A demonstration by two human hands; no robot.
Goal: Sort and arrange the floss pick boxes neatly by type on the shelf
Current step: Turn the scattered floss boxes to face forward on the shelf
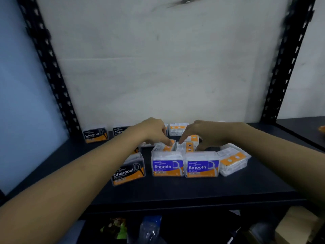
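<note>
The left hand [154,132] and right hand [205,134] meet over two clear plastic floss pick boxes with orange tops [183,147] mid-shelf, fingertips on the lids; whether either grip is clamped cannot be determined. Two clear blue-labelled "Smooth" boxes [167,164] stand side by side just nearer on the black shelf [193,189], with black-labelled "Charcoal" boxes [129,171] to their left.

Three black Charcoal boxes [95,135] [121,131] [129,170], two blue Smooth boxes [167,165] [202,166], and at least five other white boxes [232,159], some partly hidden.
</note>
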